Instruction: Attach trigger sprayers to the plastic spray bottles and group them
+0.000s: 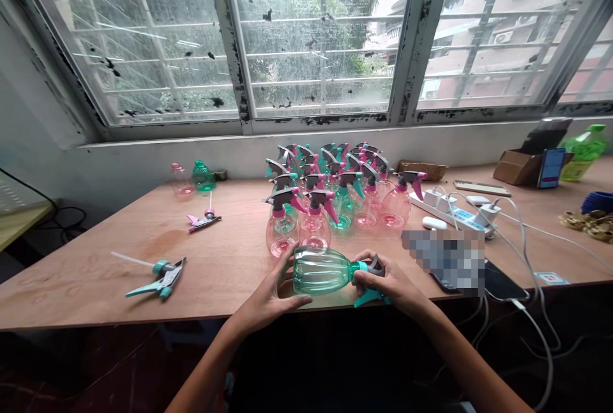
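Observation:
A teal spray bottle [322, 270] lies on its side at the near edge of the wooden table [96, 247]. My left hand [271, 298] grips its body from the base end. My right hand [390, 282] is closed round its grey and teal trigger head [372, 271]. Just behind stands a cluster of several finished pink and teal spray bottles [330, 196].
A loose teal trigger head [158, 276] and a pink one [204, 219] lie on the left of the table. Two headless bottles [194, 178] stand at the back left. A power strip [454, 212] with cables, phones and a cardboard box [517, 167] fill the right.

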{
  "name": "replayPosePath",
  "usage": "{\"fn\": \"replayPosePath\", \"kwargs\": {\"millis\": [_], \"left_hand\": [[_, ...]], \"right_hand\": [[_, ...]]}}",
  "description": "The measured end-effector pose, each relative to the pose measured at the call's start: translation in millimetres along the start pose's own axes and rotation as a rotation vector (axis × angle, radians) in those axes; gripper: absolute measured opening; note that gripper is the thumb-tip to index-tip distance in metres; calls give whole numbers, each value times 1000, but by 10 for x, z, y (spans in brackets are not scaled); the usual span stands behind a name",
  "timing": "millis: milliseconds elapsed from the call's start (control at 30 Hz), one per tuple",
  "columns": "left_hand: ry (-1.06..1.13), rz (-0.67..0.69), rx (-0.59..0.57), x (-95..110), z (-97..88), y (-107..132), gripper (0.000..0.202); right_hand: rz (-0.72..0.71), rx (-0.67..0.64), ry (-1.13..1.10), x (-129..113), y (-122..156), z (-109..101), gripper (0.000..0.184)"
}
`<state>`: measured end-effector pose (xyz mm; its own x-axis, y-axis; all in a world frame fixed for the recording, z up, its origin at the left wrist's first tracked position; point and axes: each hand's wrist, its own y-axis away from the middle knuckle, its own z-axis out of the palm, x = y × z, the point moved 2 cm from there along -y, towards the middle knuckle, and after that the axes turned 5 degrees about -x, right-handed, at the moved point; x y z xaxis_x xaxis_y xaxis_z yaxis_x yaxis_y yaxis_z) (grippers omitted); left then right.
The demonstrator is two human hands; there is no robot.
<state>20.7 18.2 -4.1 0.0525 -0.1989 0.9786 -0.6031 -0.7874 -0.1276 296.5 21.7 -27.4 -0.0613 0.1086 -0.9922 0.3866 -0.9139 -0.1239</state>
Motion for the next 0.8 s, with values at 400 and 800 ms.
{"fn": "replayPosePath", "kwargs": {"millis": [400,800], "left_hand": [[-20,-30,24,53,8,18,100],[-249,68,-38,60,34,58,102]], "right_hand": [[-12,-12,-17,22,0,-6,39],[-40,-22,-122,27,5,-9,36]]}}
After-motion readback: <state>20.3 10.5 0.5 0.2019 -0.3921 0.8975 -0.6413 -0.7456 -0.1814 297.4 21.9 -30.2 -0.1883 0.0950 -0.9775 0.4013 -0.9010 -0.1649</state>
